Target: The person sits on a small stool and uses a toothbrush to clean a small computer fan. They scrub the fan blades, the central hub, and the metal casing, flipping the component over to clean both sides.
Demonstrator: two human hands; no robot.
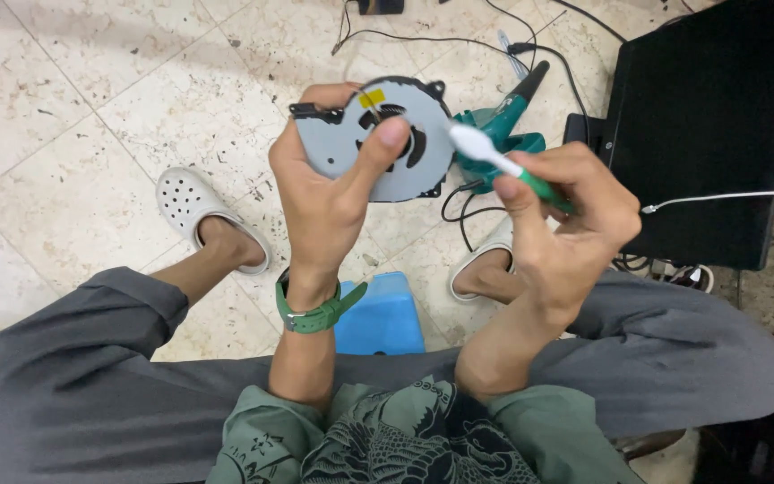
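Fan (378,143), round and grey, sits gripped in the left hand (329,193), raised above the tiled floor (73,99); thumb pressed on its face. Right hand (566,220) is closed round a green-handled toothbrush (503,161); its white head touches the fan's edge.

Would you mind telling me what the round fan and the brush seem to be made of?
The fan in the left hand looks like thin sheet metal with a dull grey, matte face, though painted plastic is possible. The brush in the right hand looks like smooth plastic: a white head on a glossy green handle.
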